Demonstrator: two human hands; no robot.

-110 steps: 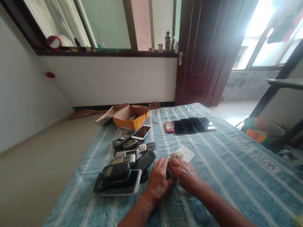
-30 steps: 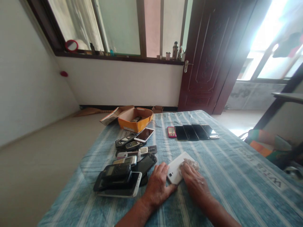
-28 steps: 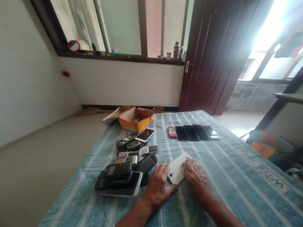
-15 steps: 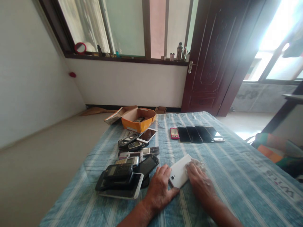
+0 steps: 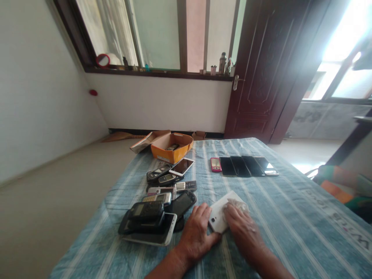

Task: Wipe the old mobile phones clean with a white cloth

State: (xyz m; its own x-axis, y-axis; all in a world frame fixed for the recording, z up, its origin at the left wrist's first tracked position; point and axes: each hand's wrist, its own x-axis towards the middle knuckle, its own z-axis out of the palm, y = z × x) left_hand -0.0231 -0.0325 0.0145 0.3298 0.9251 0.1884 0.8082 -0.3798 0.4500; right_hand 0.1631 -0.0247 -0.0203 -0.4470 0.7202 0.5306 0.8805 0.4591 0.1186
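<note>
A white smartphone (image 5: 218, 212) lies back side up on the striped blue cloth, its camera toward me. My left hand (image 5: 198, 228) grips the phone's left and near edges between fingers and thumb. My right hand (image 5: 240, 225) presses a crumpled whitish wipe (image 5: 238, 204) onto the phone's back; its fingers cover part of the wipe. Left of my left hand sits a heap of old phones, with a black keypad phone (image 5: 146, 210) on top of a white-edged smartphone (image 5: 166, 235).
An open orange box (image 5: 171, 154) with a phone inside stands at the far left of the cloth (image 5: 279, 224). Several dark smartphones (image 5: 242, 166) lie overlapped in a row at the far right, beside a pink phone (image 5: 215, 164). Behind is a dark red door (image 5: 258, 77).
My right hand has slid the wipe a little leftward across the phone's back. My left hand keeps its hold. The whole view has shifted slightly.
</note>
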